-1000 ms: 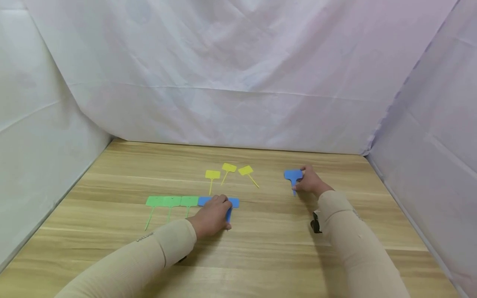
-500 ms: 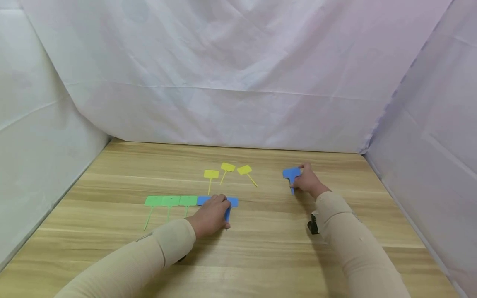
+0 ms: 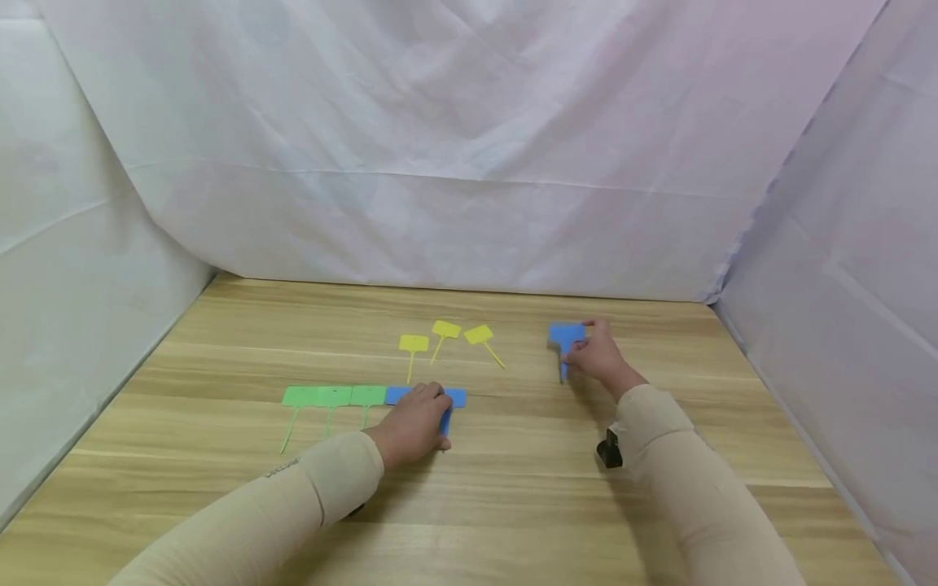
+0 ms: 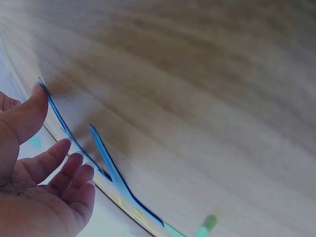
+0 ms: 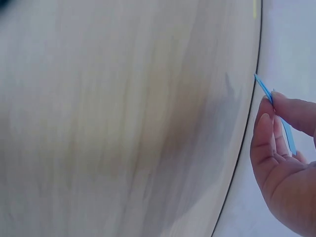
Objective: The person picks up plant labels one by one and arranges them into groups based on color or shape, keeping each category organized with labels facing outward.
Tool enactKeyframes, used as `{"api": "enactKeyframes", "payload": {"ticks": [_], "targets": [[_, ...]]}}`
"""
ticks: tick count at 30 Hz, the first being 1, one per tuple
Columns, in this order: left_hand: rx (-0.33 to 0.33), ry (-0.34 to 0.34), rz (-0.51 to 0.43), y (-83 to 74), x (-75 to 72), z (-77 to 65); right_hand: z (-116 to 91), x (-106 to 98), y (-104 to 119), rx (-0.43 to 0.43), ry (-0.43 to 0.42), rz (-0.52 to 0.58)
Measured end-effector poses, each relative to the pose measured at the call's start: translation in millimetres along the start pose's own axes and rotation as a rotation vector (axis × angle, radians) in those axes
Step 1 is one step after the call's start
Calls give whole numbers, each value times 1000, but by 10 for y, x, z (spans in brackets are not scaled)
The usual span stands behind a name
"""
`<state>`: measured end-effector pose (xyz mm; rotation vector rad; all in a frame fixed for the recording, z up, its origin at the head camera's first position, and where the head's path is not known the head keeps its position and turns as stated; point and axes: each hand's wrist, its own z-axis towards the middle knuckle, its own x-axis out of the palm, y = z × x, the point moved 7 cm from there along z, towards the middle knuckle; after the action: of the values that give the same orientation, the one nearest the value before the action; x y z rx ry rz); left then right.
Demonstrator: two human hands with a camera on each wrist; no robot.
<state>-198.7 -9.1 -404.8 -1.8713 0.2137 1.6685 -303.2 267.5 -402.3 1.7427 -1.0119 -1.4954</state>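
In the head view, two blue T-shaped plant labels lie side by side on the wooden table; the left one [image 3: 394, 395] is partly covered by my left hand [image 3: 412, 423]. That hand grips the right blue label [image 3: 458, 399], its thumb at the stem's tip. The left wrist view has the thumb [image 4: 34, 113] against one end of this label [image 4: 61, 121], fingertips along it. Farther right, my right hand [image 3: 602, 356] pinches a third blue label [image 3: 564, 334] by its stem, head pointing away. In the right wrist view thumb and fingers squeeze the label [image 5: 289, 137] above the table.
Three green plant labels [image 3: 334, 396] form a row touching the blue ones on their left. Behind them, three yellow labels [image 3: 445, 329] lie loosely spread at different angles. White cloth [image 3: 469, 220] hangs along the table's back and both sides.
My right hand has shifted slightly left and up with its blue label, now raised more off the table. The left hand stays in place on the blue labels.
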Motion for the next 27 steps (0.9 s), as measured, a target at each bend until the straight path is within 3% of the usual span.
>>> {"api": "enactKeyframes", "payload": {"ticks": [9,27], "targets": [[6,2,12,-14,3,-5,-112,96,89,-29,-21,97],[-3,0,3,-4,20,2,-326,208,245,-18,-59,183]]}}
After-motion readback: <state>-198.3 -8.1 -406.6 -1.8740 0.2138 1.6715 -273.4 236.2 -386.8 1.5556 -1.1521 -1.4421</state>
